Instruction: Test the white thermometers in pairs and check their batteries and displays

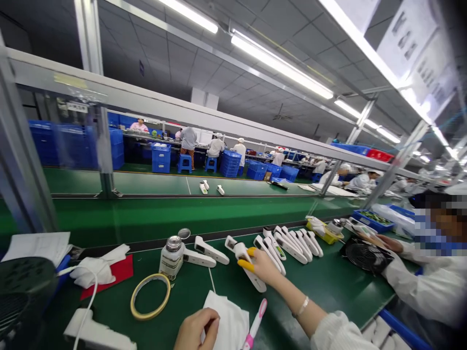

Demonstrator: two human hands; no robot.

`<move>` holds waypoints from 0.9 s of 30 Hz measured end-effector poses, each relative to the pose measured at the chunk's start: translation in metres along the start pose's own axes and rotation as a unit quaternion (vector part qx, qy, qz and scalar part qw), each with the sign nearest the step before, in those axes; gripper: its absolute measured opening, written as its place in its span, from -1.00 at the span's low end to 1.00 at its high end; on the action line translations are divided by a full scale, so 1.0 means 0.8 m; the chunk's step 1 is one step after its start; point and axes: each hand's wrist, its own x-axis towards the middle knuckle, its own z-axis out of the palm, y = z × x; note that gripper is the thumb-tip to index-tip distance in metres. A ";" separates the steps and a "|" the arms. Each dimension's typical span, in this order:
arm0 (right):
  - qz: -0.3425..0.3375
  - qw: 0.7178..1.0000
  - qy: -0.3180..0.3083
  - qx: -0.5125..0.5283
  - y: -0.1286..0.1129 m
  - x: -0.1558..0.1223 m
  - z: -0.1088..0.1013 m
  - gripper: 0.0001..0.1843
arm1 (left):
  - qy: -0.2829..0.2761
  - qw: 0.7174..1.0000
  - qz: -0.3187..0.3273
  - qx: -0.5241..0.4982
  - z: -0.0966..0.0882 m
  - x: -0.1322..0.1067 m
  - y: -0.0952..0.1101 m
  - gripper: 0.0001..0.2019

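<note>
My right hand point(265, 265), with yellow finger cots on two fingers, closes around the head of a white handheld thermometer point(256, 282) lying at an angle over the green bench. My left hand point(197, 331) is curled at the bottom edge, thumb against fingers, on the left side of a folded white cloth point(228, 316); a bit of cloth shows between its fingers. Right of the cloth lies a pink and white toothbrush-like stick point(256, 322). More white thermometers point(292, 248) lie in a row beyond my right hand, one showing a green display.
A metal-topped bottle point(171, 257) stands left of two thermometers. A tape roll point(150, 296), crumpled white cloth point(93, 271) on red sheet, and corded white device point(97, 330) lie left. At right, a co-worker's sleeve point(416, 287) is near a black fan point(367, 253) and yellow tray point(324, 231).
</note>
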 end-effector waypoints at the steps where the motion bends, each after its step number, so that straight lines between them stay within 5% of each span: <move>1: -0.003 0.999 -0.002 0.037 -0.005 0.000 -0.004 -0.56 | -0.006 1.000 -0.017 -0.014 -0.006 0.001 0.007 -0.65; 4: -0.009 0.986 -0.018 0.163 -0.022 -0.006 -0.005 -0.49 | -0.011 0.995 -0.070 -0.073 -0.023 0.003 0.024 -0.65; 7: 0.047 0.924 -0.021 0.379 -0.048 -0.024 0.024 -0.42 | 0.037 0.969 -0.120 -0.211 -0.033 0.005 0.027 -0.58; 11: 0.043 0.847 -0.139 0.512 -0.101 -0.044 0.082 -0.55 | 0.187 0.876 -0.180 -0.407 -0.035 0.014 0.016 -0.33; 15: 0.092 0.741 -0.184 0.639 -0.140 -0.049 0.111 -0.61 | 0.279 0.807 -0.274 -0.443 -0.044 0.022 0.016 -0.41; 17: 0.152 0.704 -0.169 0.673 -0.140 -0.048 0.113 -0.55 | 0.269 0.810 -0.280 -0.439 -0.048 0.020 0.021 -0.54; 23: 0.248 0.697 -0.107 0.664 -0.124 -0.042 0.115 -0.61 | 0.204 0.817 -0.310 -0.442 -0.042 0.013 0.028 -0.69; 27: 0.294 0.617 -0.137 0.718 -0.134 -0.042 0.118 -0.74 | 0.157 0.771 -0.323 -0.526 -0.037 0.013 0.025 -0.56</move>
